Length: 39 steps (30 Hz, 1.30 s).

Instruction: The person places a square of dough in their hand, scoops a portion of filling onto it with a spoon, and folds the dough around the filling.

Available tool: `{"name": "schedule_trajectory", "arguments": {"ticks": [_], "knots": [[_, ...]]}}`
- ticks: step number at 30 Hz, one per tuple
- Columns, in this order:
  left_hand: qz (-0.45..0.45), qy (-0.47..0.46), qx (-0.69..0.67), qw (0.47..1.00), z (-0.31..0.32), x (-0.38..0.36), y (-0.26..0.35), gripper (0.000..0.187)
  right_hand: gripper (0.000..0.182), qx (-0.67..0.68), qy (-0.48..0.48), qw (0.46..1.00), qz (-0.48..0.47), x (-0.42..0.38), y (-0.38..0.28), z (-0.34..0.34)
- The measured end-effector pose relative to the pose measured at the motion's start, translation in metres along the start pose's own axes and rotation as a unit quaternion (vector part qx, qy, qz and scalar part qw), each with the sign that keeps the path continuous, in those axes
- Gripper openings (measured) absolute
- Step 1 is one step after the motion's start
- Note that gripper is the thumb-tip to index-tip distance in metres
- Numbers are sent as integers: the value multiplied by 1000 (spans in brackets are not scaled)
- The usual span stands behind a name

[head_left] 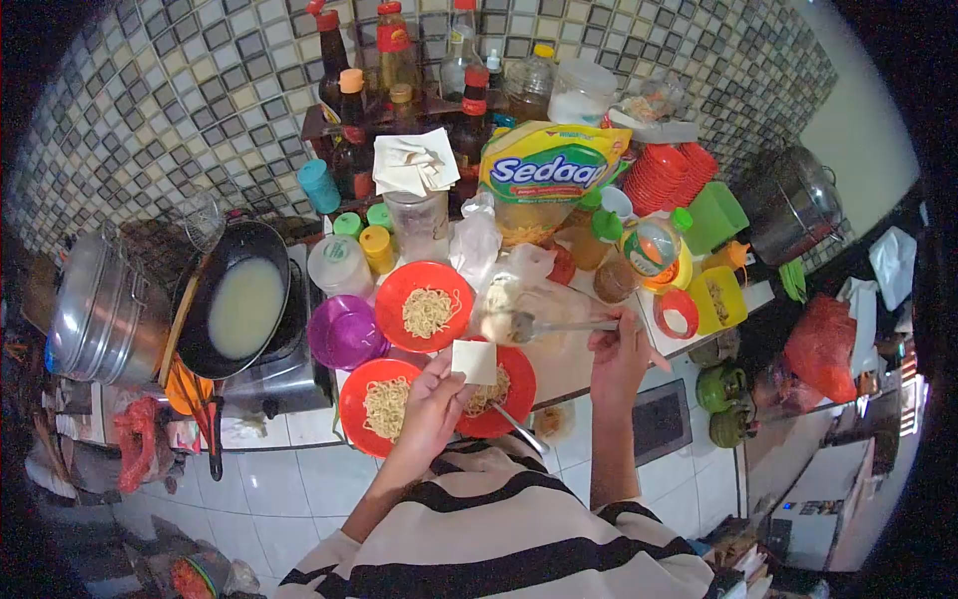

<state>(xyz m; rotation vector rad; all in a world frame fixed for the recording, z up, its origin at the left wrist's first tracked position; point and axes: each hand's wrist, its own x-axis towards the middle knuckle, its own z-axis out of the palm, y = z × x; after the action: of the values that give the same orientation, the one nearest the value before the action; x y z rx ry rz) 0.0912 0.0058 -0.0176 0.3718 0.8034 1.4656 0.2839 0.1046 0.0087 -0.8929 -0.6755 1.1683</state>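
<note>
My left hand [436, 401] pinches a square, cream-coloured wonton wrapper [474, 361] above the noodle bowls. My right hand [617, 349] is closed around the handle of a metal spoon [574, 325], its tip at a pale mound of filling [497, 317] in a clear plastic bag [569, 299]. Three red bowls with noodles stand around my left hand: one behind [391, 287], one at front left [351, 411] and one partly under the wrapper [523, 379]. A second spoon [524, 429] leans in that last bowl.
At left, a black wok [186, 299] with pale liquid sits on the stove beside a steamer pot [110, 309]. A purple bowl [344, 334], a stack of white squares [414, 165], a yellow Sedaap bag [547, 165], and several bottles stand behind. Yellow containers [733, 309] are at right.
</note>
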Motion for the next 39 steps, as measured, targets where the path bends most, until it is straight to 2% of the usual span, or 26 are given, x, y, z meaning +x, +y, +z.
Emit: {"name": "schedule_trajectory", "arguments": {"ticks": [6, 8, 9, 10, 12, 14, 15, 17, 23, 24, 26, 33, 35, 39], "knots": [[38, 5, 38, 999, 13, -8, 6, 40, 26, -129, -114, 984, -45, -39, -29, 23], [34, 18, 46, 998, 19, -14, 10, 40, 29, -173, -122, 971, -109, -46, -32, 24], [31, 29, 54, 998, 20, -16, 11, 39, 29, -173, -122, 971, -108, -48, -34, 22], [31, 30, 54, 998, 20, -16, 11, 39, 29, -190, -151, 959, -144, -49, -36, 20], [32, 6, 46, 998, 20, -17, 11, 39, 29, -207, -179, 945, -180, -52, -40, 18], [25, 2, 41, 999, 17, -16, 10, 40, 26, -205, -246, 909, -268, -55, -43, 18], [18, -3, 37, 999, 16, -17, 9, 41, 26, -205, -246, 909, -268, -55, -46, 19], [18, 9, 27, 999, 16, -17, 9, 39, 32, -277, -310, 802, -428, -53, -49, 20], [27, -2, 12, 1000, 15, -17, 11, 38, 32, -222, -349, 803, -430, -58, -50, 16], [29, -19, 18, 999, 15, -17, 11, 40, 32, -222, -349, 802, -430, -58, -50, 17], [27, -5, 15, 1000, 15, -17, 10, 39, 18, -241, -347, 811, -405, -60, -51, 17], [24, -6, 20, 999, 16, -19, 12, 39, 18, -208, -309, 823, -428, -64, -49, 16], [23, -6, 24, 999, 15, -20, 11, 39, 18, -251, -364, 792, -421, -61, -52, 16], [34, 1, 14, 999, 16, -19, 10, 39, 20, -231, -314, 816, -427, -60, -49, 14]]}}
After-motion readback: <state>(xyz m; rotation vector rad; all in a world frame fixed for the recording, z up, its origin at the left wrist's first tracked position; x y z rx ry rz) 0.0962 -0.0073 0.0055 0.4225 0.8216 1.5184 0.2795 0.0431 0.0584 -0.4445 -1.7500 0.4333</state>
